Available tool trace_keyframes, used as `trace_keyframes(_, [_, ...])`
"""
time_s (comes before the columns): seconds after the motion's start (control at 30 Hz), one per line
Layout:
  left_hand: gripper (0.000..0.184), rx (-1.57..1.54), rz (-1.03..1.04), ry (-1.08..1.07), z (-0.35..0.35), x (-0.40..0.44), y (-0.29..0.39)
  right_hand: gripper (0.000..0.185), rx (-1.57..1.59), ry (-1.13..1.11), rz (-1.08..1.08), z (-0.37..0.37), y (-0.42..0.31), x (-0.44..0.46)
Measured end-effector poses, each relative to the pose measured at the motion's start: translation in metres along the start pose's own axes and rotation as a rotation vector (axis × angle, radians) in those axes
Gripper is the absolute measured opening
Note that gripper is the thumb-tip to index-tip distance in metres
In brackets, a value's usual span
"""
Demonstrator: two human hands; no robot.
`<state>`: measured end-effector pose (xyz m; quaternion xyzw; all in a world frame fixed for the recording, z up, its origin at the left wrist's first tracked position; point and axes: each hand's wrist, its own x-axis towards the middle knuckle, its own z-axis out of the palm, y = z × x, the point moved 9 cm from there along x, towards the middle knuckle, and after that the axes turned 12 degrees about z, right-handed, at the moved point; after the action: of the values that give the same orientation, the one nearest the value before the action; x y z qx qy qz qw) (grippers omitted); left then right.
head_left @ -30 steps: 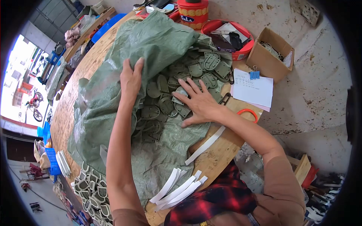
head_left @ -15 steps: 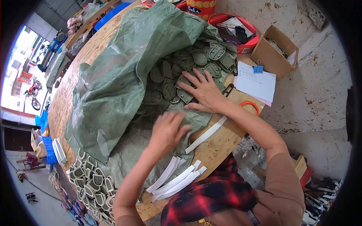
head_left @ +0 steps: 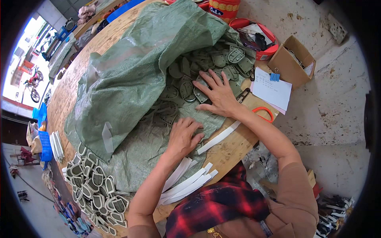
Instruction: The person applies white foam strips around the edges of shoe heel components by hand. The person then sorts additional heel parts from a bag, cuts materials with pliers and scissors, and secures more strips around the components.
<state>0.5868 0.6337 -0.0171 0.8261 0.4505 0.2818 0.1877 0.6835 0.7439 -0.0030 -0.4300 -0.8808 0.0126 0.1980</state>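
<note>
My right hand (head_left: 218, 94) lies with fingers spread on a heap of flat grey-green rounded pieces with slots (head_left: 186, 90). The heap spills from the mouth of a green woven sack (head_left: 119, 91). Lower and to the left, my left hand (head_left: 183, 138) rests over the sack's spread cloth, its fingers apart and slightly bent with nothing visible in them. Its fingertips are close to the near edge of the heap. Several white strips (head_left: 190, 186) lie below my left wrist, and a single white strip (head_left: 219, 137) lies below my right hand.
White-rimmed rounded pieces (head_left: 97, 182) are piled at the table's left edge. On the right are orange-handled scissors (head_left: 270, 112), a paper sheet (head_left: 272, 90) with a blue binder clip (head_left: 274, 76), a cardboard box (head_left: 291, 63) and a red basin (head_left: 266, 54). A red tin (head_left: 224, 10) stands behind.
My left hand, blurred by motion before, is now sharp and slightly farther right. My right hand stays on the heap with its fingers spread. The camera view has turned slightly.
</note>
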Motion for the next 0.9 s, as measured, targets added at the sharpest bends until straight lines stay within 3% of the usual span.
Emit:
trace_keyframes(0.3, [0.026, -0.018, 0.01, 0.016, -0.003, -0.003, 0.0, 0.071, 0.033, -0.008, 0.013, -0.001, -0.002, 0.002])
trace_keyframes(0.4, [0.025, -0.013, 0.029, 0.038, -0.003, -0.005, -0.001, 0.061, 0.018, 0.031, -0.005, -0.014, -0.003, 0.003])
trace_keyframes(0.5, [0.025, -0.037, 0.006, 0.061, -0.002, -0.008, -0.004, 0.052, 0.353, -0.032, 0.234, -0.025, 0.04, 0.012])
trace_keyframes(0.53, [0.025, -0.04, -0.003, 0.06, -0.002, -0.008, -0.005, 0.046, 0.181, 0.05, 0.189, -0.036, 0.042, 0.011])
trace_keyframes(0.63, [0.025, -0.037, 0.014, 0.076, -0.001, -0.008, -0.005, 0.046, 0.184, -0.063, 0.102, -0.033, 0.034, 0.004])
trace_keyframes(0.67, [0.025, -0.043, 0.019, 0.081, -0.001, -0.007, -0.005, 0.059, 0.234, -0.152, 0.149, -0.022, 0.037, 0.003])
trace_keyframes(0.77, [0.024, -0.041, 0.01, 0.079, -0.002, -0.007, -0.006, 0.082, 0.186, -0.111, 0.142, -0.017, 0.025, -0.006])
trace_keyframes(0.8, [0.024, -0.038, 0.007, 0.075, -0.003, -0.007, -0.005, 0.098, 0.164, -0.183, 0.185, -0.015, 0.021, -0.006])
trace_keyframes(0.9, [0.024, -0.032, 0.013, 0.068, -0.003, -0.004, -0.004, 0.096, 0.135, -0.137, 0.23, -0.014, 0.023, 0.002])
